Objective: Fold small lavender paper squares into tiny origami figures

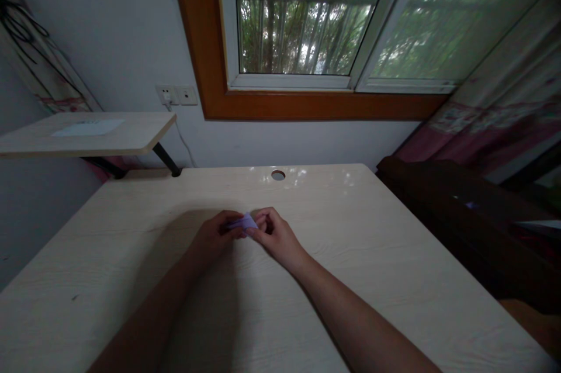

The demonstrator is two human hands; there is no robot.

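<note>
A small folded piece of purple paper [248, 221] is held between my two hands, above the middle of the pale wooden desk [350, 256]. My left hand [217, 232] pinches its left end, with the fingers closed over part of it. On the other side, my right hand [274, 231] grips the right edge between thumb and fingers. The fingertips cover much of the paper, so its full shape is hidden.
At the back left, a raised shelf [144, 127] on dark legs carries a sheet of paper [89, 127]. A round cable hole [278, 175] lies near the desk's back edge. Dark furniture [438, 215] stands to the right, below a curtain [491, 110].
</note>
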